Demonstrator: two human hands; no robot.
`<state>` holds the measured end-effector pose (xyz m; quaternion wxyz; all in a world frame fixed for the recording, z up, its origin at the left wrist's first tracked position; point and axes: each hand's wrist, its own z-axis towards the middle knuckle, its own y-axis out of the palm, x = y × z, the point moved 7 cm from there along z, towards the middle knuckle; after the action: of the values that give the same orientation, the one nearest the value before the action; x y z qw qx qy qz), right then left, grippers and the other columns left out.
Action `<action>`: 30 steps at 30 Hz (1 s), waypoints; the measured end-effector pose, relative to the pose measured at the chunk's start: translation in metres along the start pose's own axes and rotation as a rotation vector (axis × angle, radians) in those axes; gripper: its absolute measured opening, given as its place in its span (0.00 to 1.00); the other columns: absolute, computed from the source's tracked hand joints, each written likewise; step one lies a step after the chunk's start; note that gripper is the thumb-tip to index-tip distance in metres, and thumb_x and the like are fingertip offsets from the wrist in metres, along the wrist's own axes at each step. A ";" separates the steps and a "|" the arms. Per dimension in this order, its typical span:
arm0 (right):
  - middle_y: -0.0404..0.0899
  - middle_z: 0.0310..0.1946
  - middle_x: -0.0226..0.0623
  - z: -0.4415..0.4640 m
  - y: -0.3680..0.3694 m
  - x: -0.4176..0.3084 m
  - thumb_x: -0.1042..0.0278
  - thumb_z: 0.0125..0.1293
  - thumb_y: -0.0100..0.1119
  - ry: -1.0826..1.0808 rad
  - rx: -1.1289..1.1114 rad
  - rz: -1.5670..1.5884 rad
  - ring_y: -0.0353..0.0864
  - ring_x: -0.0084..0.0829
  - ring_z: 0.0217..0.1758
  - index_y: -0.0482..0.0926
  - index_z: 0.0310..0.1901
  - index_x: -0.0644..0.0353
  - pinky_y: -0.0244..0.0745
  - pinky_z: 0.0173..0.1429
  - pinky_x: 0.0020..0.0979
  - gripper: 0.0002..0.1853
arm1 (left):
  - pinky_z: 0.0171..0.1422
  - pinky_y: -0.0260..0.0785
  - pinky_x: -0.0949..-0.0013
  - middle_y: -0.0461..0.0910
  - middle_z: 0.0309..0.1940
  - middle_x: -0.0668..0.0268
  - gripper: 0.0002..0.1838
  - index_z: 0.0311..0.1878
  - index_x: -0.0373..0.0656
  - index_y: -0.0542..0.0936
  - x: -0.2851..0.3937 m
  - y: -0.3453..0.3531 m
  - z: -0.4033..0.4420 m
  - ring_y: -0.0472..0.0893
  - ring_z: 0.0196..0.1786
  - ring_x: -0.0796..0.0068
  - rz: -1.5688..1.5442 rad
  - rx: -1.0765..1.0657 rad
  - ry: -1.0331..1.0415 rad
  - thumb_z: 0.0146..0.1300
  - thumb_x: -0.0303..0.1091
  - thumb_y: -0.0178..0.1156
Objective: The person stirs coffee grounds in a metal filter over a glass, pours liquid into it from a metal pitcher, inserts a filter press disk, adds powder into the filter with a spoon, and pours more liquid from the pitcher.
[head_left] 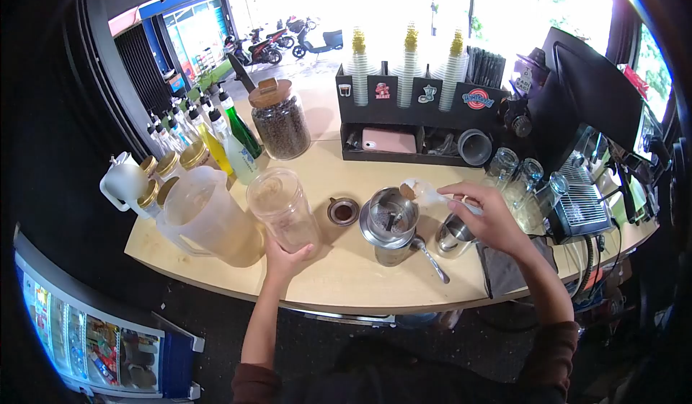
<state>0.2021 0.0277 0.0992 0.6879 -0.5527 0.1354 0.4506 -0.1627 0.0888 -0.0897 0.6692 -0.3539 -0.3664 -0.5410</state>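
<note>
My left hand (288,261) is wrapped round the lower part of a clear plastic jar (281,206), which leans slightly on the counter. In my right hand (489,218) is a pale plastic scoop (429,195) with brown powder at its tip. The scoop is held at the upper right rim of a metal drip coffee filter (393,232), which sits on top of a vessel. Right of the filter lies a metal spoon (432,261), and a steel cup (454,236) stands partly below my right hand. Between jar and filter is a small round dark-rimmed piece (343,211).
A frosted pitcher (209,216) stands left of the jar. Behind are syrup bottles (238,126), a jar of coffee beans (281,124) and a black organizer (393,105) with stacked cups. Upturned glasses (530,177), a dark cloth (504,271) and an espresso machine (577,188) occupy the right.
</note>
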 end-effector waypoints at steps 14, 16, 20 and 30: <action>0.82 0.43 0.47 0.011 0.009 0.012 0.74 0.66 0.55 -0.012 0.020 0.055 0.82 0.41 0.48 0.80 0.50 0.66 0.76 0.54 0.38 0.13 | 0.64 0.67 0.61 0.72 0.55 0.58 0.49 0.64 0.38 0.64 0.003 -0.001 -0.001 0.74 0.58 0.64 0.069 0.004 0.003 0.36 0.37 0.80; 0.81 0.43 0.47 0.012 0.009 0.012 0.74 0.66 0.55 -0.047 0.036 0.068 0.82 0.40 0.48 0.80 0.50 0.66 0.76 0.53 0.37 0.13 | 0.64 0.67 0.61 0.72 0.55 0.59 0.49 0.64 0.38 0.64 0.002 -0.001 0.000 0.73 0.58 0.64 0.056 0.017 0.030 0.36 0.36 0.80; 0.81 0.42 0.46 0.013 0.016 0.012 0.74 0.66 0.55 -0.075 0.027 0.086 0.82 0.40 0.47 0.80 0.51 0.65 0.75 0.52 0.37 0.13 | 0.64 0.67 0.61 0.73 0.55 0.58 0.48 0.63 0.38 0.65 0.008 0.000 -0.001 0.74 0.58 0.64 0.049 0.041 0.055 0.36 0.36 0.79; 0.81 0.40 0.46 0.013 0.021 0.012 0.75 0.65 0.56 -0.115 0.037 0.073 0.81 0.41 0.44 0.79 0.51 0.64 0.74 0.50 0.36 0.14 | 0.64 0.67 0.60 0.74 0.54 0.58 0.47 0.63 0.38 0.66 0.004 -0.001 -0.003 0.74 0.58 0.64 0.075 0.021 -0.012 0.37 0.36 0.79</action>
<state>0.1886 0.0441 0.0820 0.6876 -0.5080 0.1241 0.5037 -0.1623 0.0842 -0.0871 0.6905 -0.3634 -0.3625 -0.5096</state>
